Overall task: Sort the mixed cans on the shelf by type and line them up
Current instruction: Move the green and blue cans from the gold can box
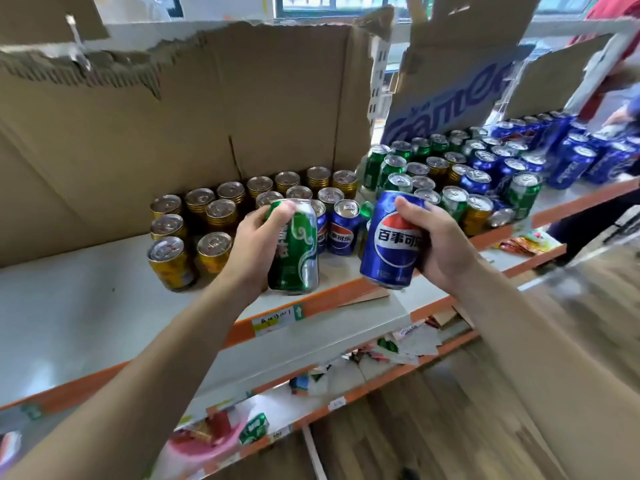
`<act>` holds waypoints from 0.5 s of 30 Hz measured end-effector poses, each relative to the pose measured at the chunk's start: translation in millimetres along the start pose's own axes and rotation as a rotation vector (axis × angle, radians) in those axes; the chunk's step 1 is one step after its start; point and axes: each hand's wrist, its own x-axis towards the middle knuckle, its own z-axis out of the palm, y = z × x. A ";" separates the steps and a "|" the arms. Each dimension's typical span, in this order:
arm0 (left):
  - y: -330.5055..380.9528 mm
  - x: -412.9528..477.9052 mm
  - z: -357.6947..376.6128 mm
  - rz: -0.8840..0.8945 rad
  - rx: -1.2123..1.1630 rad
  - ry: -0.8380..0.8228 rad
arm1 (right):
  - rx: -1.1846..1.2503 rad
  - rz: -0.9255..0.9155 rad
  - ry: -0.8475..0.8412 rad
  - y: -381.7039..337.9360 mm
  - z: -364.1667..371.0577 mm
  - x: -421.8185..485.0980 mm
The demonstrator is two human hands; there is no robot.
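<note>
Your view bright, daylight from windows (308,2) up top, glare on can tops (165,245) — edges bowed, right side smeared.

Green can (294,251) upright; blue can (391,244) beside it — tilted

On the shelf (69,306) I see a block of short tins (221,209) at the far left, with a cardboard sheet (207,109) behind it. A mixed cluster of cans (450,171) stands further right. Near the front edge, my left hand (254,237) holds the left can (298,251) and my right hand (436,237) holds the right can (391,244), side by side and apart.
</note>
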 end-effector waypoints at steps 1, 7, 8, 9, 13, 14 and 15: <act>3.3 -0.4 9.1 0.000 -0.004 -0.007 | 0.020 -0.002 0.002 -4.5 -8.4 -3.7; 16.0 -2.6 85.7 0.008 -0.039 -0.066 | 0.066 -0.016 0.010 -31.3 -79.0 -23.7; 17.5 -3.7 102.5 0.020 -0.030 -0.081 | 0.048 -0.026 0.003 -37.2 -93.8 -27.9; 19.2 -5.7 120.3 0.037 -0.010 -0.095 | 0.027 -0.039 0.007 -43.3 -108.9 -32.2; 22.8 -12.6 194.6 0.108 0.048 -0.155 | -0.071 -0.092 0.041 -70.5 -175.9 -49.6; 22.3 -13.1 212.2 0.115 0.071 -0.165 | -0.096 -0.107 0.043 -76.6 -193.7 -53.5; 23.5 -15.3 230.2 0.126 0.088 -0.171 | -0.123 -0.123 0.045 -83.4 -211.2 -58.0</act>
